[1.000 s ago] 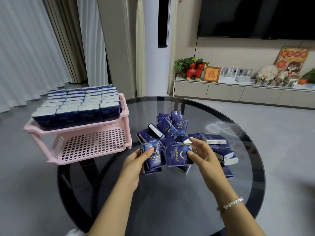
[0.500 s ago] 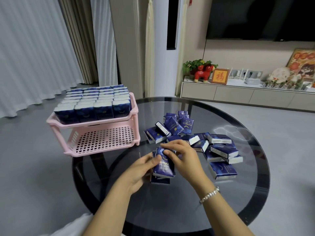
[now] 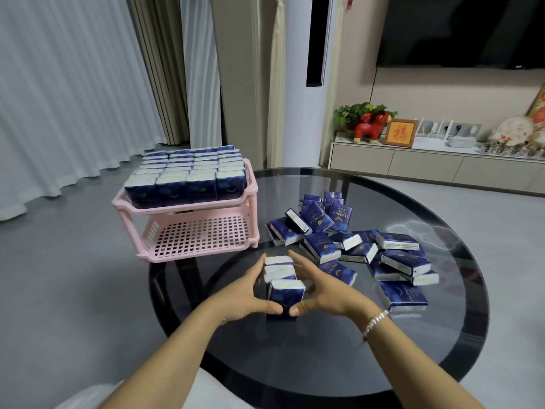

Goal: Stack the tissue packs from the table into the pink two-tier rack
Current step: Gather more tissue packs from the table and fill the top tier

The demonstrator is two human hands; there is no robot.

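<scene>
Upright, blue tissue packs white-topped, squeezed between both hands.

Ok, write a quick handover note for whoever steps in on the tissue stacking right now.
Left hand and right hand: together gripping a squared-up bundle of tissue packs, standing on the glass table.
Pink rack: top shelf full; bottom shelf bare.
Left: put this bundle on the bottom shelf, then the loose pile on the table.
</scene>
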